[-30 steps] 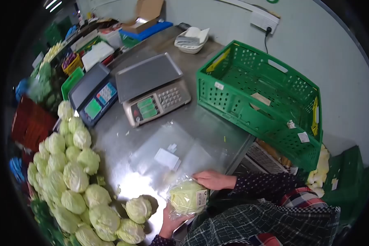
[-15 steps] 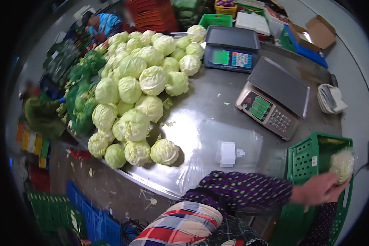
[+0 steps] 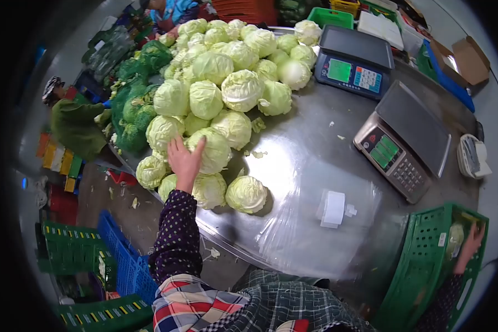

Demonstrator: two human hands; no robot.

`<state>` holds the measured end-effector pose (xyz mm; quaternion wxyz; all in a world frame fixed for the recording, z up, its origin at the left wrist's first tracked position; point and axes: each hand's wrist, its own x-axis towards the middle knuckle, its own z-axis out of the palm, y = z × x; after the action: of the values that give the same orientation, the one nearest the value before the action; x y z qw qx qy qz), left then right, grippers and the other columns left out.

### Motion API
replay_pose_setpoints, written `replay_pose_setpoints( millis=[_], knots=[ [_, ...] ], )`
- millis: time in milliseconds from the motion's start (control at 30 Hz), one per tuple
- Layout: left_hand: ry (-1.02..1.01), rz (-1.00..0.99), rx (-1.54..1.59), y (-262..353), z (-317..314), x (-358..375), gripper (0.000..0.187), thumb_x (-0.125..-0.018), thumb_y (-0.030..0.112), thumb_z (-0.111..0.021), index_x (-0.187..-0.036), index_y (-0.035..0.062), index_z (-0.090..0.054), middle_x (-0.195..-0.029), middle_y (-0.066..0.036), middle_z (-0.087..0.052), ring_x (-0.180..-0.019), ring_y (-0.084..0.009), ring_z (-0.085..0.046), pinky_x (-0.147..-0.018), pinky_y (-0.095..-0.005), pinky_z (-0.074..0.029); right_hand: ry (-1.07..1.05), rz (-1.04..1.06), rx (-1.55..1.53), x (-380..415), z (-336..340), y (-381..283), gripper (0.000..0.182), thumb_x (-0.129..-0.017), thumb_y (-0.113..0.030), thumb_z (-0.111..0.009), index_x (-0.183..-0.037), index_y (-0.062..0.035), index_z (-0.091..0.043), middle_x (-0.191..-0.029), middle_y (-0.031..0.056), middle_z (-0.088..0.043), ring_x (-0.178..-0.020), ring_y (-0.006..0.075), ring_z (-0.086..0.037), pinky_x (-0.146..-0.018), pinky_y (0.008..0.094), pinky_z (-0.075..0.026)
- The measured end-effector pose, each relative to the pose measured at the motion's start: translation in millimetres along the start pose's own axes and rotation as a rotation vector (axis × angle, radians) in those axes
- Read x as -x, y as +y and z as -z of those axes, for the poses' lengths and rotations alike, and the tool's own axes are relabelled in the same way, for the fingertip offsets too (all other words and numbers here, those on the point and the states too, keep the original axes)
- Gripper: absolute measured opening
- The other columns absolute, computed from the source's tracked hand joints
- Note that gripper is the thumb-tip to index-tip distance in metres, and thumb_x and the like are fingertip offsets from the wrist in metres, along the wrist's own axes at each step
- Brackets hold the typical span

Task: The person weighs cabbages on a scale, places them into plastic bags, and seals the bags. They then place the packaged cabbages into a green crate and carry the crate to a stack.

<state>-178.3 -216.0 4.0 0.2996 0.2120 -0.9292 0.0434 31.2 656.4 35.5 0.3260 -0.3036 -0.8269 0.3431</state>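
Landmark: the cabbage pile (image 3: 206,99). Far left of it, a co-worker in a green top (image 3: 78,126) reaches toward green netting (image 3: 131,124), which sits against the pile's left side. Another co-worker, in blue (image 3: 171,12), is behind the pile. Blue crate (image 3: 115,257) on the floor, front-left of the pile.

Left hand (image 3: 185,161): open, fingers spread, touching a pale green cabbage (image 3: 216,148) at the pile's front. It's draped on the left/near side, not closed round it. Handling guess: fairly heavy, firm core, outer leaves softer and prone to tearing or bruising. Waxy and round, so it could roll or slip. Best hold is a wide palm grip round the fat middle, or cupped from below; don't pull on loose leaf edges. Neighbours touch it, so they may shift.

One cabbage (image 3: 245,195) sits at the pile's front-right. Right of the pile: clear film (image 3: 293,240), white labels (image 3: 333,209), dark scale (image 3: 351,69), silver scale (image 3: 395,152). Farther right, green crate (image 3: 418,249) with a cabbage (image 3: 455,237) inside, apparently wrapped; film would make it slicker, so support its underside. Right hand (image 3: 471,243) is beside that one, fingers partly bent; can't tell if it's gripping.
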Motion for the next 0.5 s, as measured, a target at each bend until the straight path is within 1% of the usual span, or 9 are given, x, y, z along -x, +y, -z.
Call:
replay_pose_setpoints(
  millis=[33, 100, 167, 233, 267, 333, 400, 433, 500],
  knots=[
    [-0.018, -0.010, 0.018, 5, 0, 4, 0.077, -0.080, 0.053, -0.064, -0.128, -0.0045, -0.045, -0.126, -0.024, -0.050, -0.118, -0.0379, -0.047, -0.097, -0.0446, -0.039, -0.156, 0.124, -0.024, 16, -37, -80, 0.046, -0.092, -0.018, -0.057, -0.132, 0.0031, -0.045, -0.131, 0.0159, -0.052, -0.117, 0.0235, -0.051, -0.101, 0.0326, -0.038],
    [-0.185, 0.115, 0.357, 14, 7, 16, 0.079, -0.082, 0.057, -0.059, -0.127, -0.0061, -0.045, -0.125, -0.024, -0.050, -0.116, -0.0385, -0.047, -0.096, -0.0435, -0.040, -0.689, 0.124, -0.180, 73, -115, -234, 0.038, -0.093, -0.017, -0.055, -0.127, 0.0003, -0.050, -0.120, 0.0144, -0.059, -0.105, 0.0200, -0.059, -0.089, 0.0314, -0.047],
    [-0.092, 0.068, 0.344, 8, 5, 20, 0.071, -0.084, 0.053, -0.059, -0.126, -0.0032, -0.049, -0.119, -0.022, -0.053, -0.111, -0.0373, -0.050, -0.094, -0.0423, -0.040, -1.076, -0.131, -0.471, 134, -202, -295, 0.040, -0.093, -0.022, -0.055, -0.125, 0.0006, -0.050, -0.104, 0.0135, -0.065, -0.084, 0.0170, -0.065, -0.074, 0.0283, -0.053],
    [-0.164, 0.178, 0.731, -6, 10, 9, 0.064, -0.086, 0.051, -0.058, -0.125, 0.0007, -0.052, -0.107, -0.020, -0.058, -0.101, -0.0358, -0.055, -0.091, -0.0408, -0.042, -1.348, -0.187, -0.521, 209, -296, -322, 0.044, -0.093, -0.029, -0.056, -0.125, 0.0004, -0.050, -0.103, 0.0123, -0.063, -0.087, 0.0175, -0.063, -0.076, 0.0289, -0.052],
    [-0.239, 0.209, 0.694, -14, 9, 5, 0.061, -0.089, 0.052, -0.053, -0.125, 0.0036, -0.054, -0.105, -0.022, -0.061, -0.099, -0.0371, -0.058, -0.090, -0.0412, -0.043, -1.472, -0.283, -0.587, 251, -340, -339, 0.053, -0.093, -0.039, -0.054, -0.127, 0.0007, -0.047, -0.107, 0.0133, -0.059, -0.091, 0.0180, -0.061, -0.077, 0.0301, -0.052],
    [-0.373, 0.254, 0.675, -27, -8, 1, 0.063, -0.089, 0.054, -0.051, -0.127, 0.0033, -0.053, -0.109, -0.025, -0.061, -0.102, -0.0383, -0.058, -0.090, -0.0417, -0.043, -1.547, -0.485, -0.661, 327, -417, -371, 0.070, -0.090, -0.055, -0.051, -0.129, 0.0018, -0.043, -0.111, 0.0151, -0.054, -0.099, 0.0203, -0.055, -0.081, 0.0324, -0.048],
    [-0.540, 0.325, 0.639, -28, -3, -5, 0.066, -0.090, 0.056, -0.047, -0.128, 0.0022, -0.052, -0.115, -0.029, -0.059, -0.109, -0.0403, -0.056, -0.093, -0.0424, -0.042, -1.581, -0.386, -0.563, 366, -459, -410, 0.078, -0.088, -0.065, -0.046, -0.130, 0.0006, -0.042, -0.122, 0.0116, -0.051, -0.102, 0.0216, -0.053, -0.082, 0.0327, -0.043],
    [-0.574, 0.341, 0.624, -22, 5, -6, 0.068, -0.090, 0.057, -0.046, -0.128, 0.0015, -0.051, -0.117, -0.031, -0.057, -0.112, -0.0411, -0.055, -0.095, -0.0427, -0.041, -1.615, -0.586, -0.704, 378, -470, -425, 0.071, -0.090, -0.062, -0.044, -0.131, -0.0040, -0.045, -0.121, 0.0068, -0.053, -0.100, 0.0188, -0.053, -0.083, 0.0321, -0.043],
    [-0.489, 0.347, 0.791, -23, 11, 0, 0.067, -0.089, 0.050, -0.052, -0.127, -0.0054, -0.050, -0.115, -0.032, -0.058, -0.111, -0.0402, -0.056, -0.096, -0.0404, -0.041, -1.594, -0.471, -0.992, 401, -495, -431, 0.062, -0.094, -0.056, -0.042, -0.132, -0.0081, -0.046, -0.119, 0.0037, -0.055, -0.099, 0.0156, -0.053, -0.084, 0.0319, -0.043]
  ],
)
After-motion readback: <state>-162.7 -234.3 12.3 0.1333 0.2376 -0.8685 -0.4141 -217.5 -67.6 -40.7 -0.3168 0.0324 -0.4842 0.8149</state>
